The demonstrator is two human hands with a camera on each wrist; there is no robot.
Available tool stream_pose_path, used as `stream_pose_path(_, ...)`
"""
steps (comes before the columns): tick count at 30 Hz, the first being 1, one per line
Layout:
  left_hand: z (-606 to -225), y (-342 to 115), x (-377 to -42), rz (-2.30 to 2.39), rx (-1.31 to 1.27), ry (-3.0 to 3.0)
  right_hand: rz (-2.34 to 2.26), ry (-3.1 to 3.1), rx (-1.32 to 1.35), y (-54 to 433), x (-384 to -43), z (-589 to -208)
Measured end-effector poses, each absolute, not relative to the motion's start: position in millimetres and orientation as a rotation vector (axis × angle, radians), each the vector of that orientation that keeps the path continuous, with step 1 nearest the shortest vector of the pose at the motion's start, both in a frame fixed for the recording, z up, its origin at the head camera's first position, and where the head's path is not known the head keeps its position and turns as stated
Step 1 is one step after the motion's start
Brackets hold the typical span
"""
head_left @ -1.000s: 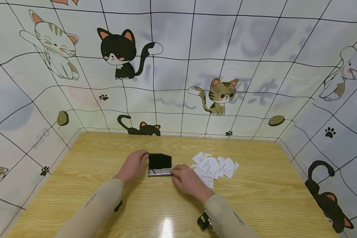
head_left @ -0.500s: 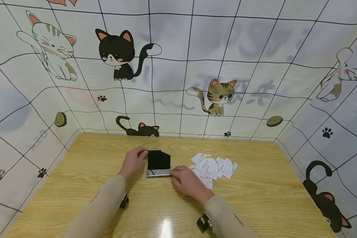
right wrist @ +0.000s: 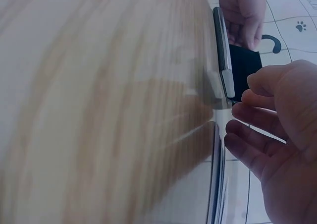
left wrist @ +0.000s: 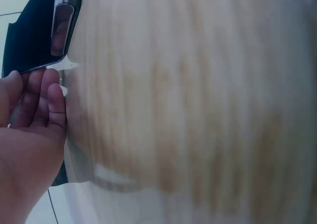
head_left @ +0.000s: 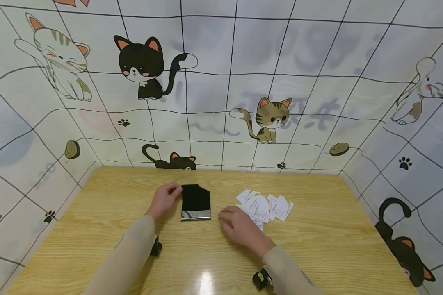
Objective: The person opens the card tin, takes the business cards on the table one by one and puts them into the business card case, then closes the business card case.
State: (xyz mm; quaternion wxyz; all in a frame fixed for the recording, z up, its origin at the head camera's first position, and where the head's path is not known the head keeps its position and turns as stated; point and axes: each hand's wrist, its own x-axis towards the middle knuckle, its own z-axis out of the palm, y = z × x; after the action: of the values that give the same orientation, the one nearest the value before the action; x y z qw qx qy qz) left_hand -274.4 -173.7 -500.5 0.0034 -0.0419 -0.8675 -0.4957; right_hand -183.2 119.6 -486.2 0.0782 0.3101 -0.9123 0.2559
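A business card case [head_left: 195, 198] lies on the table with its black flap raised and a shiny silver edge at the front. My left hand [head_left: 165, 200] pinches the flap's left edge between thumb and fingers; the left wrist view shows the fingertips at the black flap [left wrist: 29, 38]. Just right of the case is my right hand [head_left: 241, 226], apart from it, with loosely bent fingers that hold nothing. Beyond that hand, white business cards [head_left: 259, 207] lie spread in an overlapping pile, partly covered by the hand.
The wooden table [head_left: 317, 246] carries all of this. A white cloth wall [head_left: 210, 90] printed with cats and grid lines rises behind the table and at both sides. Small black devices [head_left: 260, 279] are strapped at both wrists.
The black flap has swung back further, with my left hand on it. My right hand has let go of the case's right front corner and moved a little to the right.
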Motion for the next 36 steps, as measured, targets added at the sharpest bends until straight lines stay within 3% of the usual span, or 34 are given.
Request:
stream_pose_path(24,-487,-185,-285,-1.627,-0.158,-2.903,0.898,-2.754,0.763,153,-188,-475)
stream_pose_path(36,-489,-181,-286,-1.637,-0.167,-2.910,0.937,-2.838,0.523,191,-205,-476)
